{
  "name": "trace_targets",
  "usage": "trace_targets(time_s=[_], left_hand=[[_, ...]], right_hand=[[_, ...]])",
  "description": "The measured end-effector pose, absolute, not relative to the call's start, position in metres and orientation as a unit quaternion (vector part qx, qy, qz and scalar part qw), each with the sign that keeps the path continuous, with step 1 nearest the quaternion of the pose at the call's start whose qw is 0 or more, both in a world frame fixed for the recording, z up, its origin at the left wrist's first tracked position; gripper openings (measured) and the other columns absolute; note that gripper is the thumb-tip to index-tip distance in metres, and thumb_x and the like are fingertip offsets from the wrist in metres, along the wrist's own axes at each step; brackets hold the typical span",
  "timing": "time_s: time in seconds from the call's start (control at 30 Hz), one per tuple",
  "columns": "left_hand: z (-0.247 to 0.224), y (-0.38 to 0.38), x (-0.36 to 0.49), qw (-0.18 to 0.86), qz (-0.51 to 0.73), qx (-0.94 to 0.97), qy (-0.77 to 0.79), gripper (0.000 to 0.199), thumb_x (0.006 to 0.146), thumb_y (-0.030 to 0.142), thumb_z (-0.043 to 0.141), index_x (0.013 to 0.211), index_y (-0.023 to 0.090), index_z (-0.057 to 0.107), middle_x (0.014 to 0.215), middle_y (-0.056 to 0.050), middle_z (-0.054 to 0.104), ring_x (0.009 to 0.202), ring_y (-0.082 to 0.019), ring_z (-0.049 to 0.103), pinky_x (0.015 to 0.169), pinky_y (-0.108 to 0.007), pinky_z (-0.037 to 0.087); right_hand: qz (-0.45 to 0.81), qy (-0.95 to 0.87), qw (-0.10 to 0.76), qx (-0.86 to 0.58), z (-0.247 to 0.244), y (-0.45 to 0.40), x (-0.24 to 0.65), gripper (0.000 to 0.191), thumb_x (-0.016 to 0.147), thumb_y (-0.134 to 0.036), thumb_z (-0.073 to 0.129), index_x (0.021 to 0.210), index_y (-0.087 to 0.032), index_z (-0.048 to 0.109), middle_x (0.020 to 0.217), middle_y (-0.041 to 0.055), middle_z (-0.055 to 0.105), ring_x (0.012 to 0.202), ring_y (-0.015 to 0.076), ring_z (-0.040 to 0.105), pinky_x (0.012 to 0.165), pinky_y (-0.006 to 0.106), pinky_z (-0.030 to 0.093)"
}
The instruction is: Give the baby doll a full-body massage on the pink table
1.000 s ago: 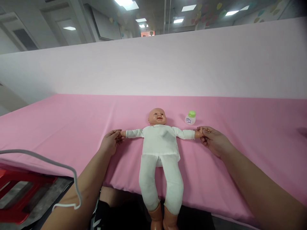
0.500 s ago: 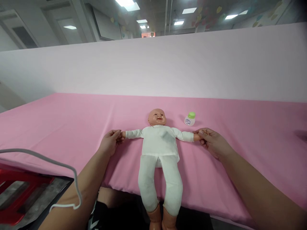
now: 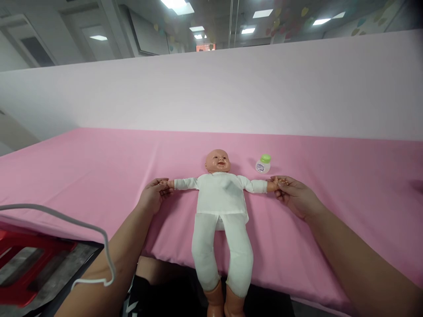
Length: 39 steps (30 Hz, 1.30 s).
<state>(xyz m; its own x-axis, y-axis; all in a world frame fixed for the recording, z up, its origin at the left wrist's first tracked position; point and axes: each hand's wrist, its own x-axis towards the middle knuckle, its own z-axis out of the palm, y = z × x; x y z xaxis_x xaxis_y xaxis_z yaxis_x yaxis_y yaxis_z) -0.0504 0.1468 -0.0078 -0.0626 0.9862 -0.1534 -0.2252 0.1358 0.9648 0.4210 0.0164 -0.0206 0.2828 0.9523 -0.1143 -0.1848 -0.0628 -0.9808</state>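
Note:
A baby doll point(image 3: 222, 193) in a white top and white trousers lies face up on the pink sheet point(image 3: 109, 163), arms stretched out sideways, its feet over the near edge. My left hand point(image 3: 155, 193) pinches the doll's hand on the left side of the view. On the other side, my right hand point(image 3: 292, 193) holds the doll's other hand between thumb and fingers. Beyond the doll's arm, near my right hand, stands a small clear bottle point(image 3: 263, 165) with a green cap.
A white cable point(image 3: 76, 223) loops over my left forearm. At the lower left is a red plastic stool point(image 3: 29, 281) on the floor. A white panel point(image 3: 211, 92) rises behind the sheet, with glass above it.
The whole view has shifted very slightly. Around the doll's hand on the right, my thumb and fingers have moved a little, so more of its small fingers show.

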Motion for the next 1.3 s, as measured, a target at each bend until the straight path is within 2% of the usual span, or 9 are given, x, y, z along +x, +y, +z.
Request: trace_targets(time_s=[0.27, 0.47, 0.53, 0.73, 0.93, 1.13, 1.3], left_hand=[[-0.013, 0.145, -0.055, 0.566, 0.514, 0.423, 0.486, 0.039, 0.072, 0.025, 0.084, 0.105, 0.014, 0.066, 0.078, -0.006, 0.073, 0.067, -0.017, 0.070, 0.066, -0.029, 0.057], [-0.014, 0.146, -0.053, 0.552, 0.507, 0.436, 0.498, 0.033, 0.079, 0.042, 0.083, 0.088, 0.017, 0.063, 0.076, -0.004, 0.071, 0.065, -0.016, 0.068, 0.065, -0.030, 0.058], [-0.014, 0.146, -0.052, 0.548, 0.510, 0.432, 0.503, 0.030, 0.081, 0.041, 0.081, 0.089, 0.017, 0.064, 0.076, -0.004, 0.071, 0.064, -0.016, 0.068, 0.065, -0.031, 0.059], [-0.015, 0.147, -0.052, 0.550, 0.520, 0.411, 0.508, 0.027, 0.089, 0.027, 0.068, 0.111, 0.013, 0.069, 0.082, -0.009, 0.074, 0.066, -0.018, 0.071, 0.065, -0.032, 0.060], [-0.015, 0.148, -0.055, 0.572, 0.518, 0.410, 0.485, 0.037, 0.079, 0.017, 0.075, 0.114, 0.011, 0.068, 0.085, -0.010, 0.074, 0.068, -0.017, 0.071, 0.067, -0.030, 0.059], [-0.018, 0.146, -0.056, 0.564, 0.512, 0.433, 0.482, 0.043, 0.073, 0.026, 0.086, 0.110, 0.012, 0.070, 0.083, -0.006, 0.073, 0.068, -0.016, 0.069, 0.066, -0.029, 0.057], [-0.017, 0.147, -0.054, 0.539, 0.519, 0.434, 0.501, 0.035, 0.078, 0.039, 0.084, 0.099, 0.014, 0.071, 0.078, -0.006, 0.072, 0.064, -0.016, 0.067, 0.063, -0.029, 0.057]], right_hand=[[0.461, -0.404, 0.556, -0.562, -0.017, 0.012, 0.421, 0.044, 0.078, -0.056, 0.088, 0.106, -0.024, 0.078, 0.081, 0.0024, 0.059, 0.074, 0.0165, 0.050, 0.064, 0.028, 0.046], [0.444, -0.397, 0.551, -0.585, -0.020, 0.013, 0.421, 0.039, 0.083, -0.060, 0.082, 0.097, -0.024, 0.078, 0.083, 0.0021, 0.060, 0.072, 0.0150, 0.048, 0.062, 0.027, 0.044], [0.439, -0.391, 0.554, -0.590, -0.020, 0.013, 0.421, 0.040, 0.083, -0.062, 0.080, 0.097, -0.024, 0.079, 0.083, 0.0024, 0.060, 0.072, 0.0151, 0.048, 0.062, 0.027, 0.044], [0.462, -0.350, 0.587, -0.566, -0.022, 0.015, 0.422, 0.044, 0.077, -0.058, 0.087, 0.104, -0.025, 0.080, 0.084, 0.0023, 0.061, 0.071, 0.0141, 0.050, 0.060, 0.025, 0.047], [0.483, -0.337, 0.603, -0.538, -0.024, 0.015, 0.427, 0.046, 0.069, -0.046, 0.097, 0.105, -0.025, 0.080, 0.092, 0.0026, 0.065, 0.074, 0.0132, 0.055, 0.065, 0.025, 0.053], [0.471, -0.351, 0.577, -0.568, -0.025, 0.015, 0.429, 0.039, 0.073, -0.045, 0.095, 0.100, -0.022, 0.078, 0.085, 0.0020, 0.062, 0.072, 0.0129, 0.053, 0.061, 0.023, 0.050], [0.457, -0.352, 0.572, -0.584, -0.028, 0.017, 0.430, 0.035, 0.081, -0.054, 0.086, 0.091, -0.021, 0.077, 0.080, 0.0018, 0.059, 0.068, 0.0126, 0.049, 0.056, 0.022, 0.048]])
